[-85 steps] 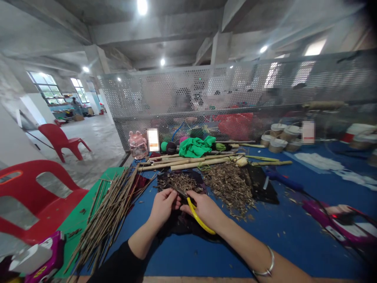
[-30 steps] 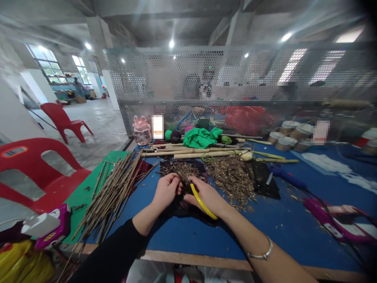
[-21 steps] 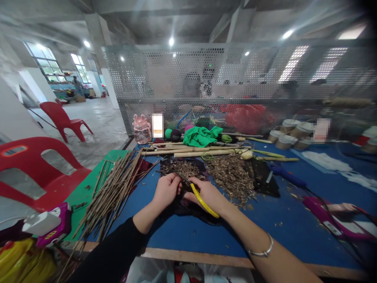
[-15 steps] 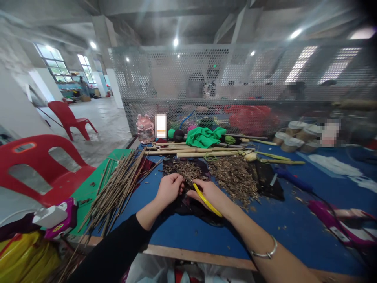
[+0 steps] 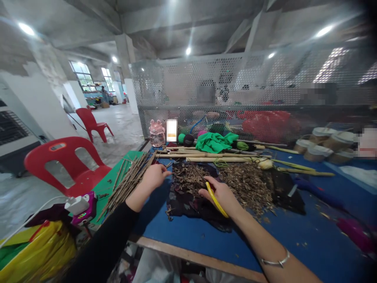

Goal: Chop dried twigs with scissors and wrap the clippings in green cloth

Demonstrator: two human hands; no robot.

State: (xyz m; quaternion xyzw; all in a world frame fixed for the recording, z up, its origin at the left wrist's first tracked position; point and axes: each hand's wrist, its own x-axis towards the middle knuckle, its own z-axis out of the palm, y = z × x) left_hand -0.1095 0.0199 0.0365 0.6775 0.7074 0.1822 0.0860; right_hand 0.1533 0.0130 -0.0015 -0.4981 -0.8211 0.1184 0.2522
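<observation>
My right hand [image 5: 222, 194] is closed on a pair of scissors with a yellow handle [image 5: 217, 202]. The dark blades point up and left over a dark cloth [image 5: 191, 208]. On that cloth lies a pile of short cut stem pieces [image 5: 188, 177]. My left hand [image 5: 154, 177] is over the blue table, beside the right side of a bundle of thin dry stems [image 5: 126, 184]. Its thumb and a finger are slightly apart, and no stem shows between them. A larger heap of cut pieces [image 5: 244, 186] lies right of the cloth.
Pale long stalks [image 5: 224, 159] and a green cloth [image 5: 216, 141] lie at the back, before a perforated metal screen [image 5: 176, 86]. A pink bottle [image 5: 157, 133] stands back left; lidded tubs [image 5: 321, 143] stand back right. A red chair [image 5: 70, 165] is at the left.
My left hand has moved left, from beside the scissors over the pile to the stem bundle. My right hand still holds the scissors over the cloth. The view has turned a little left.
</observation>
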